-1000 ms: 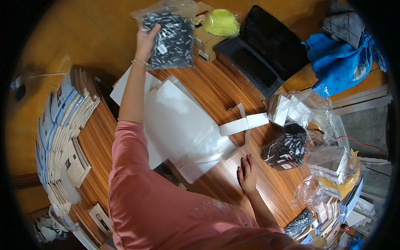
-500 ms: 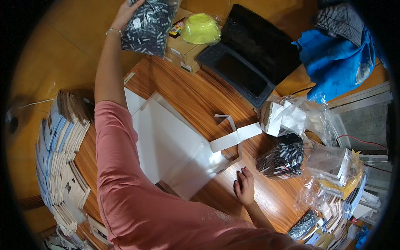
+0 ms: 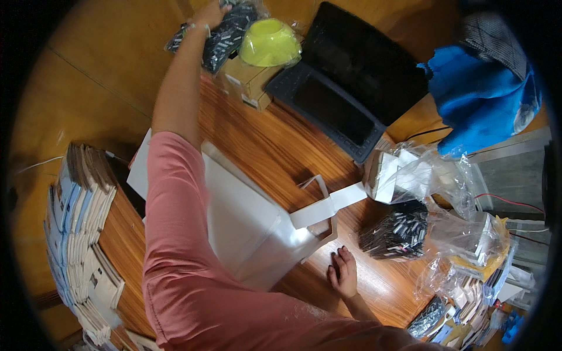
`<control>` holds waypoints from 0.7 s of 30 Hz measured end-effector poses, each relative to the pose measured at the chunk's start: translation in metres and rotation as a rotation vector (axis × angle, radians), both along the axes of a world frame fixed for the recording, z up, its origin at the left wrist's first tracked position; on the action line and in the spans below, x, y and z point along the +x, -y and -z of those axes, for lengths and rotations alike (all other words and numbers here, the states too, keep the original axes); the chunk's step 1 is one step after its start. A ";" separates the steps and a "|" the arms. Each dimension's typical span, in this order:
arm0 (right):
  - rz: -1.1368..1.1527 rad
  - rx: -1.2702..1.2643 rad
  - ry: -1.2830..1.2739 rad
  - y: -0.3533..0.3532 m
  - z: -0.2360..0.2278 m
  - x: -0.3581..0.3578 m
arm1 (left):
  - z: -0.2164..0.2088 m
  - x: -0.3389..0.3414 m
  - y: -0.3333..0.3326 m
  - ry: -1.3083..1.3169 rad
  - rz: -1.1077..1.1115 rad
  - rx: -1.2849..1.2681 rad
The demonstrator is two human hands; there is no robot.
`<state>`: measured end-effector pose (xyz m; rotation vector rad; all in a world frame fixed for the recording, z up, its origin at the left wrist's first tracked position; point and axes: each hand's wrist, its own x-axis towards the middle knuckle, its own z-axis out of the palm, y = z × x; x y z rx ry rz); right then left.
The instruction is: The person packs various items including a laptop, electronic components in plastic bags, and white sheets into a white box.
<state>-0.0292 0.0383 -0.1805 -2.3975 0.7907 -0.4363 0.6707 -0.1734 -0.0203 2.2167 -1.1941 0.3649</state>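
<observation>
My left hand (image 3: 209,16) reaches to the far end of the wooden table, its fingers closed on the top of a see-through plastic bag (image 3: 222,45) full of small black pieces with white marks. The bag sags next to a cardboard box (image 3: 249,79), which carries a yellow-green bowl (image 3: 271,44) in plastic wrap. My right hand (image 3: 344,275) lies on the tabletop at the near right, fingers apart and holding nothing. Between the arms is a large white sheet (image 3: 240,216) with see-through plastic over its near right part. A folded white paper strip (image 3: 328,205) touches its right corner.
A dark open laptop-like device (image 3: 351,88) stands at the far right. Along the right side are a bundle of black tagged pieces (image 3: 395,231), crumpled plastic bags (image 3: 448,175) and a blue cloth (image 3: 483,96). Stacks of folded beige and blue packets (image 3: 82,216) line the left edge.
My left hand has moved right with the bag, which now bunches and sags against the box. The white sheet's far left corner has shifted left. My right hand stays on the table.
</observation>
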 end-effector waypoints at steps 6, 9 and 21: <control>0.042 0.018 -0.008 -0.001 -0.001 -0.001 | 0.011 -0.028 -0.026 -0.020 0.057 -0.241; 0.035 0.000 -0.029 -0.001 -0.003 -0.001 | 0.022 -0.022 -0.068 0.042 -0.051 -0.358; 0.034 0.004 -0.005 -0.001 -0.005 0.001 | 0.031 -0.088 -0.048 -0.307 -0.288 -0.152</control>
